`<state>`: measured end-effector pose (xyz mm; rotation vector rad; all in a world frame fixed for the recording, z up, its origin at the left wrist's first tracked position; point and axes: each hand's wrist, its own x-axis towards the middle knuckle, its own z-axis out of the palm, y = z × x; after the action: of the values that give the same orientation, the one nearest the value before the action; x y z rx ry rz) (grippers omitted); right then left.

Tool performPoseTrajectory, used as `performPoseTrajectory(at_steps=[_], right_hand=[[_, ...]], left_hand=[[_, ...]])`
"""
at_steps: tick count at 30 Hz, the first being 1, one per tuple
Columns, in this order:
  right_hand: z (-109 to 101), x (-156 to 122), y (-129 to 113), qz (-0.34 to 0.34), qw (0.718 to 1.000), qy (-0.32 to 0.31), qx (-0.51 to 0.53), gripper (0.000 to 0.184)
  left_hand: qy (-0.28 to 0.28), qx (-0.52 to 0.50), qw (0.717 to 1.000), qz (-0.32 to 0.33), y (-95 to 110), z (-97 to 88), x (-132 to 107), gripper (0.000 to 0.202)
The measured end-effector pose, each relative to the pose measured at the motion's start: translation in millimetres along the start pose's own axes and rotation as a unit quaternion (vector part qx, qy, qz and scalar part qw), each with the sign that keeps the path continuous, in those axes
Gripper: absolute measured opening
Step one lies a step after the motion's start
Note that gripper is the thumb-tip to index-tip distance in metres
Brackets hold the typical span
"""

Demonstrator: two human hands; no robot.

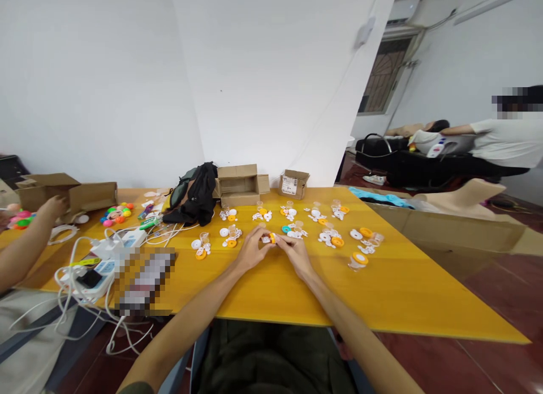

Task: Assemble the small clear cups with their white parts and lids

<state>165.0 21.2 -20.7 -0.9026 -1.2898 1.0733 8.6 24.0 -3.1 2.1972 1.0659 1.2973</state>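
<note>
My left hand (251, 249) and my right hand (297, 256) meet above the middle of the table, their fingers closed on an orange ring-shaped lid (272, 237) held between them. Some white shows at the lid, but the detail is too small to make out. Just beyond my hands lies a teal disc (286, 229) among small white pieces. Off to the right stands a clear cup with an orange and white lid (360, 259) on it. An orange ring (337, 242) and a white disc (356, 234) lie close by. Left of my hands are another orange ring (231, 243) and a clear cup (204, 237).
Several groups of cups, rings and white pieces cover the yellow table (407, 292). Cardboard boxes (238, 184) and a black bag (195, 196) line the wall. At left are a power strip (99, 275), cables and a co-worker's arm (25, 241). Another person (504, 139) sits far right.
</note>
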Motion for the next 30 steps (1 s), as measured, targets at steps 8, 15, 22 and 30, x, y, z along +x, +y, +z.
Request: performPoseTrajectory(at_steps=[8,15,22,30], right_hand=[[-1,1,3,0.007,1.000,-0.005,-0.009,0.040],[-5,6,13,0.024,0.996,0.042,0.071,0.042],[-8,10,20,0.048,0.982,0.095,0.159,0.045],[-6,9,17,0.061,0.982,0.068,0.168,0.038]], left_hand=[[-0.013,0.013,0.999,0.044,-4,-0.4,-2,0.019],[-0.016,0.024,0.999,0.045,-9,0.0,-1,0.050],[0.000,0.082,0.996,0.018,-29,-2.4,4,0.064],[-0.045,0.047,0.998,-0.010,-42,-1.7,8,0.049]])
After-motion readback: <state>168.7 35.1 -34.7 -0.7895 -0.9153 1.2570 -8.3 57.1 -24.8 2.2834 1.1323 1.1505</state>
